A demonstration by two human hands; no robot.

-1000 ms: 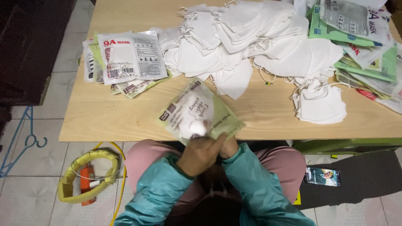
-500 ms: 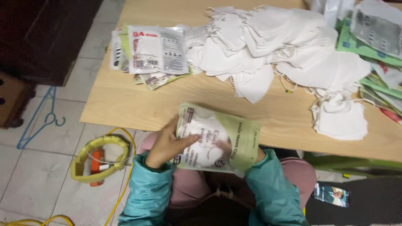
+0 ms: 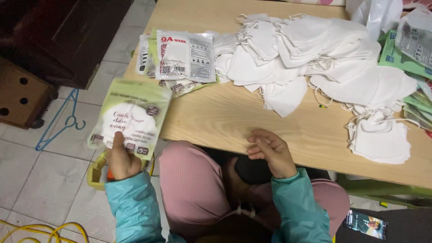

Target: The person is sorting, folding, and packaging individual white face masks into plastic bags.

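Observation:
My left hand [image 3: 120, 159] grips the bottom edge of a green-and-clear packet with a white mask inside [image 3: 130, 118], held out past the table's left edge over the floor. My right hand [image 3: 270, 150] hovers at the wooden table's near edge [image 3: 234, 121], fingers loosely curled and holding nothing. A stack of filled mask packets [image 3: 180, 58] lies at the table's left. A big heap of loose white masks [image 3: 306, 54] covers the middle and right, with a small pile of folded masks [image 3: 380, 139] at the near right.
Green empty packets [image 3: 407, 49] lie at the table's right edge. On the tiled floor are a blue hanger [image 3: 60, 123], a yellow object [image 3: 96, 173] under the packet, yellow cable [image 3: 40, 231] and a phone [image 3: 364, 222]. Dark wooden furniture [image 3: 27, 94] stands at left.
The packet has moved from in front of me out to the left, held by my left hand alone. My right hand let go of it and now rests empty at the table edge.

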